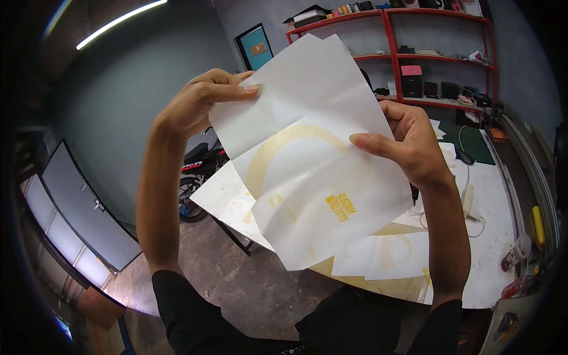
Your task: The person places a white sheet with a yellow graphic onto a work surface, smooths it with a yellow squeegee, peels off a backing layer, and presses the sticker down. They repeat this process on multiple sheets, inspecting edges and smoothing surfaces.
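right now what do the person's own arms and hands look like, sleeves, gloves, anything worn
Both hands are bare: no gloves, and no rings or watch show on the left hand or the right hand. The forearms are uncovered too. Black sleeves begin only near the lower edge of the head view, one on each arm, plain with no visible pattern. No cables or straps show on either arm.

I hold a creased white sheet [307, 160] with a yellow printed arc up in front of me, my left hand [198, 100] pinching its upper left corner and my right hand [408, 139] gripping its right edge. Below it, more printed sheets [378, 254] lie on the white table [491, 207]; red shelves [444, 53] stand behind.
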Action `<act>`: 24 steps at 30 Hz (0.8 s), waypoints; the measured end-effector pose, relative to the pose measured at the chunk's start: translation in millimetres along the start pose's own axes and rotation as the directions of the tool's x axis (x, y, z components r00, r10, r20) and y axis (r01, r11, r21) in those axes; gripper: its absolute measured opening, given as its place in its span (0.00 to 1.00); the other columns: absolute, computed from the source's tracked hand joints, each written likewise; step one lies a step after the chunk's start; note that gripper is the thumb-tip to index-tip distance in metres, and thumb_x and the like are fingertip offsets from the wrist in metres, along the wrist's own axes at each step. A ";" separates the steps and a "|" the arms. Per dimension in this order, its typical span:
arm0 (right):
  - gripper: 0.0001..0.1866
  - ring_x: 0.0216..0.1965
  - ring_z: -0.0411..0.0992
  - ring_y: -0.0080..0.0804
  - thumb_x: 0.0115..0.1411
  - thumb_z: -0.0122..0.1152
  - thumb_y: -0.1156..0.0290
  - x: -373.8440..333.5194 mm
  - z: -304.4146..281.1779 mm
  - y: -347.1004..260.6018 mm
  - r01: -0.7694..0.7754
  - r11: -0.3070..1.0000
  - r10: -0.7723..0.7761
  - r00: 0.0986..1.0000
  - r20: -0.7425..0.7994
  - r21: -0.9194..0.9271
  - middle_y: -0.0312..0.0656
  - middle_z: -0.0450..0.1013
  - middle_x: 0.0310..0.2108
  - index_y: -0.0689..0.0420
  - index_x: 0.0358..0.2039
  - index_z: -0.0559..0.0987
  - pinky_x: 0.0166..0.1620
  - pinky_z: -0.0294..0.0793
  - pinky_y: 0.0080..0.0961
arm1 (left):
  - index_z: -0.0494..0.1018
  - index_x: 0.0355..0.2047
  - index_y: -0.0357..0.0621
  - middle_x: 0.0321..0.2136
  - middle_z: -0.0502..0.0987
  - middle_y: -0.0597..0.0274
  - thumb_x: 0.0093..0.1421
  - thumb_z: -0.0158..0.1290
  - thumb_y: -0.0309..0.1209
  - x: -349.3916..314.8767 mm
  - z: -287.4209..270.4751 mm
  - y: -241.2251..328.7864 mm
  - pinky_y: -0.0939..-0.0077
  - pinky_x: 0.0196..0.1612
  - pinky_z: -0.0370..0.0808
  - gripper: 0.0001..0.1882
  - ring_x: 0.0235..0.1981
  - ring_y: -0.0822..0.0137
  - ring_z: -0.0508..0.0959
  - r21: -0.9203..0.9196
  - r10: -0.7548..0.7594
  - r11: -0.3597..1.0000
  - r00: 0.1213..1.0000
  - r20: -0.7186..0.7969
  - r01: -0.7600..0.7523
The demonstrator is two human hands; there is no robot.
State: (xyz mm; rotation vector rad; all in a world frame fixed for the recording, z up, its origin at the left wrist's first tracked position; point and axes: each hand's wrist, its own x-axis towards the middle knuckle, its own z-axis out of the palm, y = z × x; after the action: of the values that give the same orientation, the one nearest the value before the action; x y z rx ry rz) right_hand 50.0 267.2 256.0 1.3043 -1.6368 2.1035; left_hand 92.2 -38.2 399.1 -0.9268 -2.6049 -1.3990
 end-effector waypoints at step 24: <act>0.24 0.34 0.82 0.27 0.56 0.73 0.75 -23.2 -17.5 55.2 -0.482 0.854 0.500 0.864 0.052 -0.197 0.51 0.83 0.36 0.71 0.51 0.77 0.41 0.79 0.23 | 0.82 0.48 0.31 0.38 0.84 0.52 0.64 0.61 0.45 34.8 24.0 -113.0 0.73 0.53 0.73 0.25 0.43 0.63 0.81 0.331 -0.254 0.914 0.967 0.015 0.235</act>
State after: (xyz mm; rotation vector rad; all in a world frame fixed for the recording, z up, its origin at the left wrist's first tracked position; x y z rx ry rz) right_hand 21.4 269.4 200.5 1.0266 -2.3525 2.0957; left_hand 10.3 -49.5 311.2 -0.6222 -2.9548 -0.9376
